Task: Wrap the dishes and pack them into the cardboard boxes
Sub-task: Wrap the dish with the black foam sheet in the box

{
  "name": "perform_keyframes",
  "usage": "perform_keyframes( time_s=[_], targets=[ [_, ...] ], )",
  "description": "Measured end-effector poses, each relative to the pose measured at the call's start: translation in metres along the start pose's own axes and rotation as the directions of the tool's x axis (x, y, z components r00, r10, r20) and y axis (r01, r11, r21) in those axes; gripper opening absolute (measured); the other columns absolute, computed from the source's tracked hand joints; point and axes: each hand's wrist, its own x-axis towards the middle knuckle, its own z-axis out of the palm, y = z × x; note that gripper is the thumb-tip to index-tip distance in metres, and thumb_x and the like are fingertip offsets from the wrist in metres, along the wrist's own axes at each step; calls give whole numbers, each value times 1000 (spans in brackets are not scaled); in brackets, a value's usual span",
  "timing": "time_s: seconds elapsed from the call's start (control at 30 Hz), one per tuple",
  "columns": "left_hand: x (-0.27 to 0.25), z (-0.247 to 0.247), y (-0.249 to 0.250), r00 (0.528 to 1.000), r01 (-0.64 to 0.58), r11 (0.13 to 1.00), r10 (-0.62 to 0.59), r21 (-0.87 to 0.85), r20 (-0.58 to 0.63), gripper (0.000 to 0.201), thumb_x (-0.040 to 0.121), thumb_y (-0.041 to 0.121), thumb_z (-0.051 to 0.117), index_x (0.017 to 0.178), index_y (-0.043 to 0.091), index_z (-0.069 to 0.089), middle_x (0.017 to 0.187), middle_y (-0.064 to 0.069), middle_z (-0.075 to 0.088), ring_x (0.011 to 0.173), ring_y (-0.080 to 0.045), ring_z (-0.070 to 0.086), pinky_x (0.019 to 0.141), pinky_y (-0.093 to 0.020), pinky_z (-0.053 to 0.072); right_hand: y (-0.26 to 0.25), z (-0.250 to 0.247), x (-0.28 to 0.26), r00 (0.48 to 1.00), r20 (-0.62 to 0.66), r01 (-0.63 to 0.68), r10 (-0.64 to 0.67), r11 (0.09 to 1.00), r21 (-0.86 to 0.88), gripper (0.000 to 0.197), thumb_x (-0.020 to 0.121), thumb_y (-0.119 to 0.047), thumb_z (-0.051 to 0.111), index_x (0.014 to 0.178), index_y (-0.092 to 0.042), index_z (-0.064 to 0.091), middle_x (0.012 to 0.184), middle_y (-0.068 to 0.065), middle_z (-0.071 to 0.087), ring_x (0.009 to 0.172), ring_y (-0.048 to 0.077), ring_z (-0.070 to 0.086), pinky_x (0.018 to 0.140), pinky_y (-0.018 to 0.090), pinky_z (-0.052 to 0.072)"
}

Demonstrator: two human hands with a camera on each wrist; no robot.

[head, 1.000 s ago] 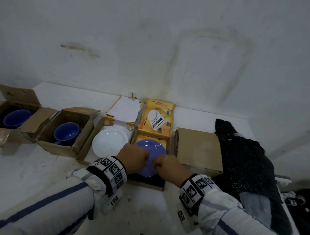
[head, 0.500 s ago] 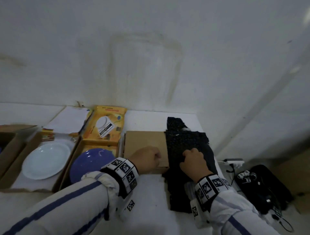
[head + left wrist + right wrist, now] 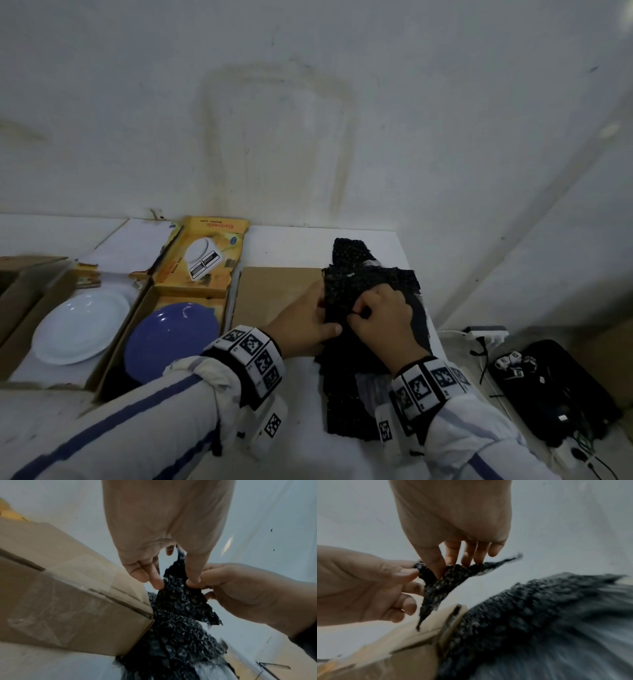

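Observation:
A pile of black bubble wrap lies at the table's right end, partly over a closed cardboard box. My left hand and right hand both pinch the edge of its top sheet. The left wrist view shows my left hand pinching the bubble wrap beside the box, with the right hand close by. In the right wrist view my right hand holds the lifted sheet. A blue plate and a white plate lie in open boxes at left.
A yellow kitchen-scale box flap stands behind the blue plate. The table's right edge runs just past the bubble wrap. Below it, on the floor, lie a white power strip and a black bag with cables. A wall is close behind.
Both hands left the blue plate and moved right to the bubble wrap. They now pinch its top sheet and have raised its edge. My view swung right.

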Motion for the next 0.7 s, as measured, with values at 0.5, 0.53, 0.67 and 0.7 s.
perform_keyframes(
  time_s=[0.5,0.53,0.67,0.7],
  targets=[
    [-53,-89,-25,917,-29,921,-130,-387,-377,33,82,-20,53,92,10,62,87,-7,63,78,-20,61,60,-21,53,-120,11,12,934,263,-83,-243,568,819,23,83,7,61,84,-17,61,81,4,61,64,7,61,64,21,53],
    [-58,-100,-30,895,-14,915,-168,-404,-412,34,81,-22,50,83,10,60,83,-7,62,74,-21,59,55,-20,53,-130,14,13,915,290,-101,-279,539,836,29,83,9,59,93,-19,60,88,3,61,70,12,62,69,26,54],
    [-75,-136,-49,834,29,879,-283,-475,-473,32,85,-21,46,75,8,55,81,-10,59,73,-18,58,53,-18,53,-165,36,24,814,350,37,-463,643,765,62,83,3,62,126,-38,45,109,-8,58,78,9,59,72,22,49],
    [-78,-143,-53,820,38,865,-312,-500,-479,31,85,-20,45,76,8,56,82,-12,60,72,-18,58,55,-20,53,-175,44,26,798,353,106,-489,690,716,61,83,-4,64,125,-44,45,111,-3,61,84,10,61,77,24,49]
  ],
)
